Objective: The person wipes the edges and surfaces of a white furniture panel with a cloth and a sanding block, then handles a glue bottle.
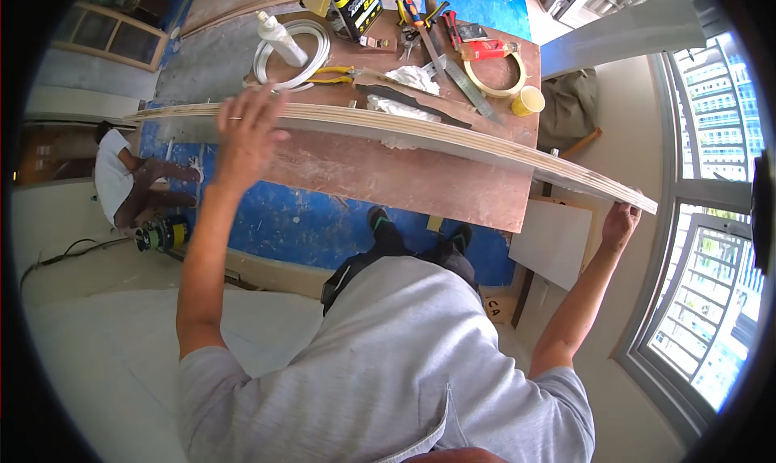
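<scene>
A long plywood board point(453, 138) stands on its edge across the brown work table point(388, 174), its layered edge facing up. My left hand point(245, 144) is at the board's left part, fingers spread over or against its upper edge; whether it touches cannot be made out. At the far right end, my right hand point(620, 225) is wrapped round the board's end corner. Behind the board lie yellow-handled pliers point(333, 77), a coil of white edging strip point(321, 45) and a white squeeze bottle point(282, 41).
Farther back are a black-and-yellow adhesive can point(356, 9), a steel ruler point(473, 89), a tape roll point(495, 77) and a yellow cup point(529, 101). A person point(129, 172) bends down at the left. Windows point(695, 293) line the right; a white panel point(552, 241) leans below.
</scene>
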A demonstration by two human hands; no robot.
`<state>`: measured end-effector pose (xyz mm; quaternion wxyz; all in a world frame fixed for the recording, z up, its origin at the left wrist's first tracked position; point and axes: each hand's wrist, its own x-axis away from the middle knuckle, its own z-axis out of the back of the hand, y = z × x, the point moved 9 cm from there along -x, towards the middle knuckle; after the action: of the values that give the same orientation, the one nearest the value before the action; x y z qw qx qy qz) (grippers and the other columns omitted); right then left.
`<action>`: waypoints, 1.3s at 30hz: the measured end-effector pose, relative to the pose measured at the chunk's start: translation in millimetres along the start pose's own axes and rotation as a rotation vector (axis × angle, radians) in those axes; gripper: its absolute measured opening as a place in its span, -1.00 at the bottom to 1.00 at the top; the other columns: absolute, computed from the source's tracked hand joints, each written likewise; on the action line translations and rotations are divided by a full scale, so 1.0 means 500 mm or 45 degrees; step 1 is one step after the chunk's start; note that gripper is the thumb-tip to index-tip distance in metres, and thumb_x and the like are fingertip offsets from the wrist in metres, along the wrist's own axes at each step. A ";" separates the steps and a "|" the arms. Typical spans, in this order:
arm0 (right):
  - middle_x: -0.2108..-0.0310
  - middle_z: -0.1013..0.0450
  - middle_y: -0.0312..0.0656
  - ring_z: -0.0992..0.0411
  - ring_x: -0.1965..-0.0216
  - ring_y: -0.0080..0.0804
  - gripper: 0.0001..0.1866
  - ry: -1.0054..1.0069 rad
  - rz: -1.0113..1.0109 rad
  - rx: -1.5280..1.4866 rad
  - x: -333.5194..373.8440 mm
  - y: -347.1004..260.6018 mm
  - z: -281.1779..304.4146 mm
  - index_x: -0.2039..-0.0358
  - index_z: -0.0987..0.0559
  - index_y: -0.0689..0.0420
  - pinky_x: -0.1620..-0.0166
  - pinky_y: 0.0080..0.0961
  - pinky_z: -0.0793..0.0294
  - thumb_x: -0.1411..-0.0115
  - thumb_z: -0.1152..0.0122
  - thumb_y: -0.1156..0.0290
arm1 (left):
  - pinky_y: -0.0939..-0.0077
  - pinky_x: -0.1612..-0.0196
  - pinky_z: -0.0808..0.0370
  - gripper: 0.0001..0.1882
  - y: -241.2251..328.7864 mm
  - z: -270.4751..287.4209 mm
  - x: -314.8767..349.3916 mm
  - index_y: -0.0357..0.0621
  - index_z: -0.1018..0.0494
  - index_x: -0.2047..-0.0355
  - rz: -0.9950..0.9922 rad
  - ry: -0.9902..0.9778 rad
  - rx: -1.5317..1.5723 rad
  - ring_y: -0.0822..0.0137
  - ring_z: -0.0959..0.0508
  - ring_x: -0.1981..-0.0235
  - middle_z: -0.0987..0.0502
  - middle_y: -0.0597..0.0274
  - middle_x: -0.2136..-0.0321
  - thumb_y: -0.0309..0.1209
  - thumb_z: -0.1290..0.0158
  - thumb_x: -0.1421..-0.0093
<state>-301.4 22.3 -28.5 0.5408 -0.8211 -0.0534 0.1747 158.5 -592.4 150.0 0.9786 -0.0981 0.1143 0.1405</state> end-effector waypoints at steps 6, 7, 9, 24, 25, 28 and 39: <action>-0.31 -0.37 0.08 -0.28 -0.39 -0.11 -0.32 0.086 -0.031 0.249 0.055 -0.026 -0.059 -0.44 -0.19 0.25 -0.45 -0.09 -0.18 -0.49 -0.12 0.13 | 0.05 -0.29 -0.26 -0.48 -0.243 -0.014 0.078 -0.07 -0.50 -0.15 0.100 0.070 0.140 0.08 -0.52 -0.14 -0.61 0.16 -0.04 -0.34 -0.29 -0.17; -0.34 -0.33 0.08 -0.25 -0.41 -0.10 -0.31 0.153 -0.038 0.308 0.069 -0.038 -0.080 -0.45 -0.16 0.24 -0.46 -0.08 -0.16 -0.50 -0.10 0.13 | 0.05 -0.26 -0.28 -0.50 -0.252 -0.018 0.082 -0.08 -0.51 -0.10 0.068 0.091 0.195 0.07 -0.53 -0.10 -0.62 0.17 0.00 -0.34 -0.31 -0.14; -0.49 -0.14 0.06 -0.12 -0.50 -0.09 -0.13 0.222 -0.092 0.426 0.096 -0.046 -0.095 -0.51 -0.09 0.15 -0.47 -0.04 -0.09 -0.42 -0.18 -0.07 | 0.07 -0.18 -0.31 -0.55 -0.255 -0.023 0.087 -0.08 -0.54 0.00 0.003 0.135 0.296 0.05 -0.55 -0.02 -0.63 0.19 0.08 -0.34 -0.35 -0.09; -0.27 -0.39 0.04 -0.25 -0.38 -0.04 -0.51 -0.366 0.478 2.303 0.186 -0.113 -0.796 -0.27 -0.48 0.15 -0.48 0.02 0.05 -0.44 -0.09 0.18 | -0.11 -0.25 -0.19 -0.42 -0.241 -0.018 0.087 -0.01 -0.52 -0.16 0.300 0.556 0.188 -0.04 -0.39 -0.20 -0.53 0.13 -0.13 0.13 0.21 -0.49; -0.29 -0.38 0.01 -0.24 -0.39 -0.05 -0.48 -0.452 0.495 2.289 0.202 -0.101 -0.855 -0.31 -0.42 0.14 -0.49 0.03 0.06 -0.43 -0.11 0.19 | -0.17 -0.30 -0.14 -0.41 -0.222 -0.026 0.078 0.00 -0.47 -0.22 0.327 0.540 0.200 -0.08 -0.35 -0.25 -0.48 0.11 -0.20 0.13 0.19 -0.48; -0.35 -0.31 0.04 -0.19 -0.43 -0.02 -0.29 -0.757 0.530 2.145 0.254 -0.057 -1.020 -0.40 -0.33 0.10 -0.49 0.01 0.08 -0.33 -0.27 0.12 | -0.33 -0.43 0.04 -0.32 -0.079 -0.023 0.060 0.04 -0.31 -0.41 0.321 0.408 0.264 -0.19 -0.20 -0.42 -0.31 0.11 -0.39 0.11 0.07 -0.42; 0.16 -0.53 -0.19 -0.55 0.07 -0.17 -0.47 -1.082 0.661 1.874 0.276 -0.005 -1.168 -0.20 -0.51 0.03 0.09 -0.14 -0.48 -0.27 -0.31 0.13 | -0.26 -0.48 -0.02 -0.28 -0.103 -0.042 0.120 0.18 -0.24 -0.47 0.116 0.334 0.119 -0.01 -0.13 -0.52 -0.21 0.27 -0.50 -0.11 -0.15 -0.34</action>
<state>28.8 -446.4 148.9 0.8094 -0.1174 0.0643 0.5718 225.9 -630.4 123.2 0.9513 -0.0644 0.2519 0.1654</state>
